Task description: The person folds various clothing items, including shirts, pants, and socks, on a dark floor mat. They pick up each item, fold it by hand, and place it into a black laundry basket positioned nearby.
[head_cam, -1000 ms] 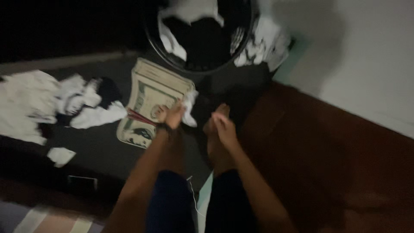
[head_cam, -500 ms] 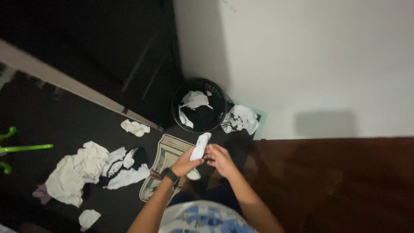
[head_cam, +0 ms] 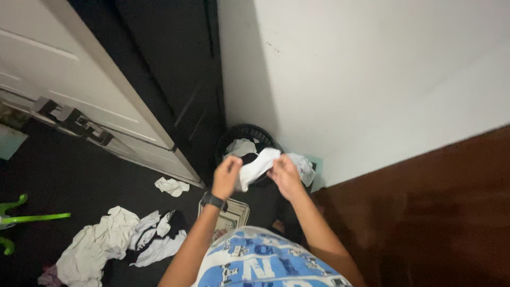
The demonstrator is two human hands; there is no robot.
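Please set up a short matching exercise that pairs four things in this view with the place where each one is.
Things:
1. white sock
2. black basket
3. wristwatch
4. green plastic piece

Places:
A. at the left edge of the view
B. between the left hand and the right hand
C. in the corner by the wall
D. on the left wrist

Pairs: 1-B, 2-C, 3-D, 4-A

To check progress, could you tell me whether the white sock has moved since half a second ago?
Yes: the white sock has risen from beside the floor mat to overlap the black basket.
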